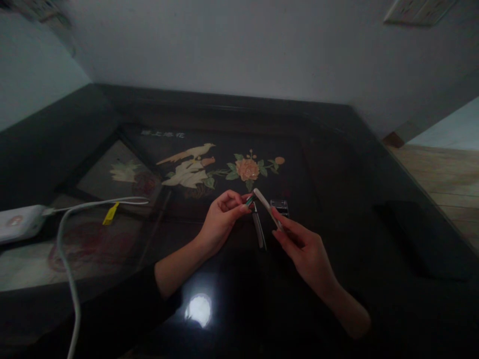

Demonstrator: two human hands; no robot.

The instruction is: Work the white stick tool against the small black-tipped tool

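Between the thumb and fingers of my left hand point(220, 219) is a small greenish piece point(250, 200), too dim to name. My right hand point(301, 244) grips the lower end of a slim pale stick point(265, 203), flat and narrow, tilted with its rounded tip up by the left fingertips. Whether the tip touches the greenish piece, I cannot tell. Under the hands, a slender silver-and-dark piece point(259, 229) shows at the black glossy tabletop point(239, 279). A small shiny, partly clear box point(280, 205) lies just behind my right fingertips, which partly cover it.
At the left stands a white power bank or adapter point(20, 223) with a white cable point(67, 249) looping toward me. The cable carries a yellow tag point(111, 213). A dark flat object point(422, 239) lies at the right. Behind the table rises a wall point(224, 50).
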